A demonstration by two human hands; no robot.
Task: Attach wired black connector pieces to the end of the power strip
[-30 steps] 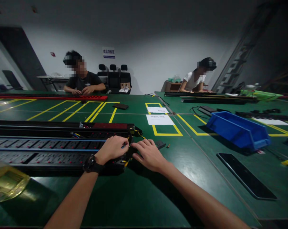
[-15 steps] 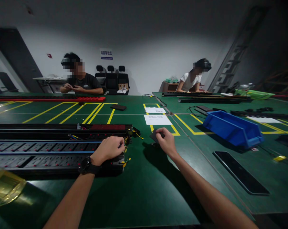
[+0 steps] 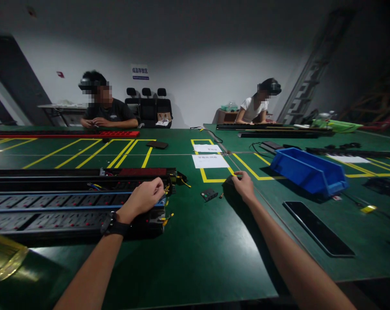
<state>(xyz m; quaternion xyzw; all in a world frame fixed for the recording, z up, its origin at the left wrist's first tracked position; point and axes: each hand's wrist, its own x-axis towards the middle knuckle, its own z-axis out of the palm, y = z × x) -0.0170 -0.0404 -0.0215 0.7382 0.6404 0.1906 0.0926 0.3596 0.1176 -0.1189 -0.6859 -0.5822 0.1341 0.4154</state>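
My left hand [image 3: 146, 196], a black watch on its wrist, is closed over the right end of the long black socket strips [image 3: 85, 199]. Whatever its curled fingers hold, if anything, is hidden. Yellow-green wire ends [image 3: 167, 219] stick out of the strips beside it. Over the green table, my right hand [image 3: 244, 186] pinches a dark flat plate [image 3: 229, 181], seen partly and in shadow. Just left of that hand lie a small black module [image 3: 208, 195] and a tiny copper-coloured piece [image 3: 221, 195].
A blue bin [image 3: 307, 174] and a dark phone-like slab [image 3: 317, 228] are on the right. White paper sheets [image 3: 210, 161] lie ahead within yellow tape lines. At the lower left stands a container of yellow liquid [image 3: 4, 258]. Two people sit across the table.
My right hand has moved right with the dark plate, uncovering the small black module and copper-coloured piece. My left hand stays at the strip ends, its fingers slightly shifted. The view has turned slightly.
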